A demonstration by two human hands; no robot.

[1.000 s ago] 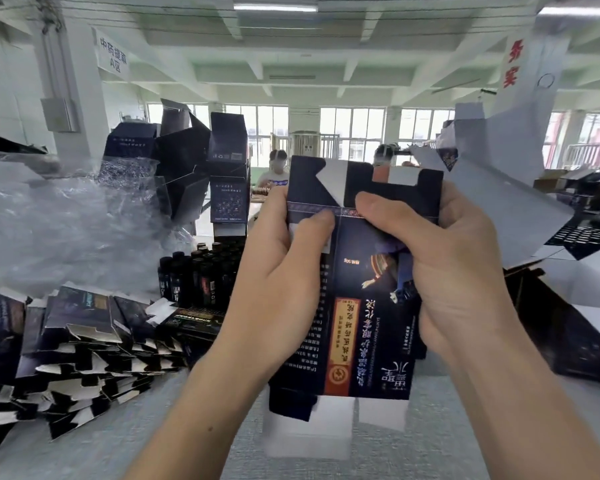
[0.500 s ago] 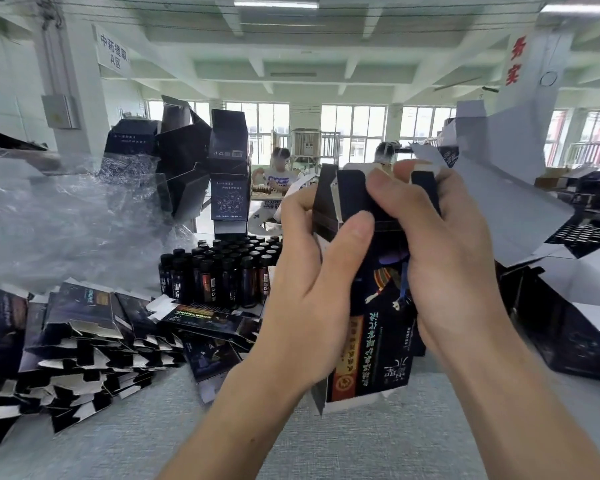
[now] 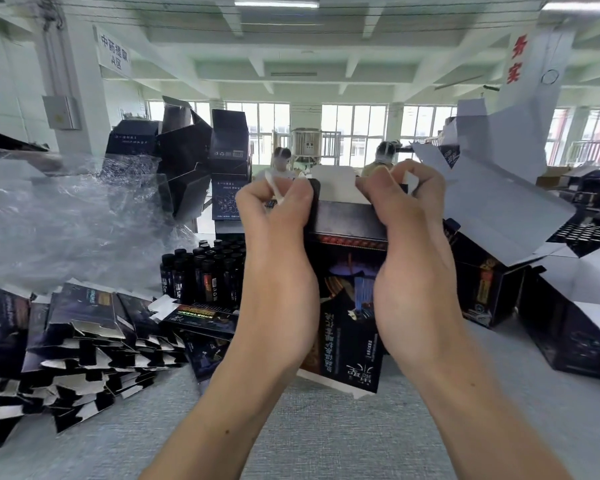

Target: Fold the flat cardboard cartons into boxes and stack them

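Note:
I hold a dark printed carton [image 3: 352,289] upright in front of me, opened into a box shape. My left hand [image 3: 278,258] grips its left side and pinches a white side flap at the top. My right hand [image 3: 413,251] grips the right side and pinches the opposite flap. A white tuck flap [image 3: 333,187] stands up between my thumbs. The carton's lower end hangs just above the grey table [image 3: 326,438]. A heap of flat cartons [image 3: 84,341] lies at the left. Folded dark boxes [image 3: 194,161] are stacked behind it.
Several dark bottles [image 3: 205,271] stand in a block behind the flat cartons. Crumpled clear plastic wrap [image 3: 59,216] fills the left. Large open dark boxes with white flaps [image 3: 520,244] crowd the right. Two people sit at the far side.
The carton went from flat to opened into a box. Both hands moved up to its top end and now pinch the side flaps, with the white tuck flap raised.

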